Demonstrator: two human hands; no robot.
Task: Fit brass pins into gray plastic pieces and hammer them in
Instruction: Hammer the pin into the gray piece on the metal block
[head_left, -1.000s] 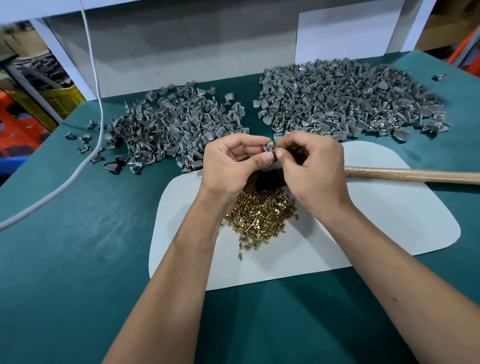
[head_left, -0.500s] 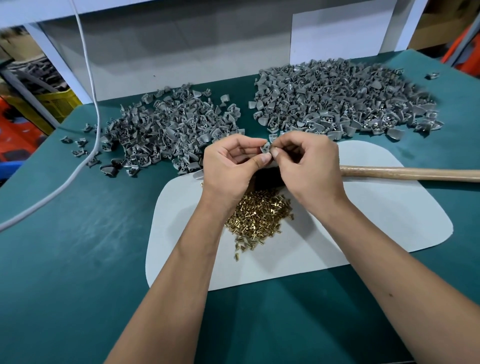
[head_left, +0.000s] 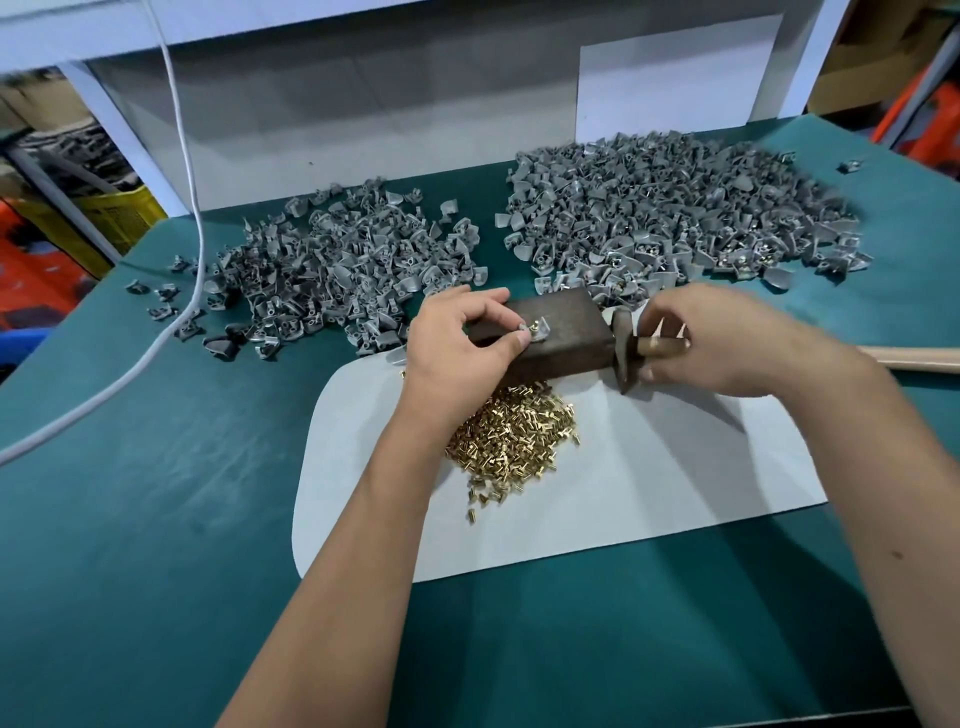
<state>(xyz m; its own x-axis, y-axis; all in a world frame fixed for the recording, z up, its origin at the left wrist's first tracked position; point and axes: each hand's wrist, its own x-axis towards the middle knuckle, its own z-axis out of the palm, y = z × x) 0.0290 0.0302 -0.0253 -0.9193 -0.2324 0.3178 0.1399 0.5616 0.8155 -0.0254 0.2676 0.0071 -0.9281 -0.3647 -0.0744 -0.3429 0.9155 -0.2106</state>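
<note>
My left hand (head_left: 465, 340) pinches a gray plastic piece (head_left: 537, 330) with a brass pin in it, holding it down on top of a dark metal block (head_left: 566, 332). My right hand (head_left: 727, 343), blurred by motion, curls its fingers round the hammer's wooden handle (head_left: 914, 358) right by the dark hammer head (head_left: 625, 353), which lies next to the block's right end. A heap of loose brass pins (head_left: 514, 441) lies on the white mat (head_left: 649, 493) in front of the block.
Two heaps of gray plastic pieces lie on the green table: one at the back left (head_left: 337, 275), one at the back right (head_left: 675, 218) with brass showing in some. A white cable (head_left: 176, 156) hangs down at the left. White shelf posts stand behind.
My hands have parted. The left one has lowered the gray piece onto the metal block, and the right one has swung right to the hammer by its head.
</note>
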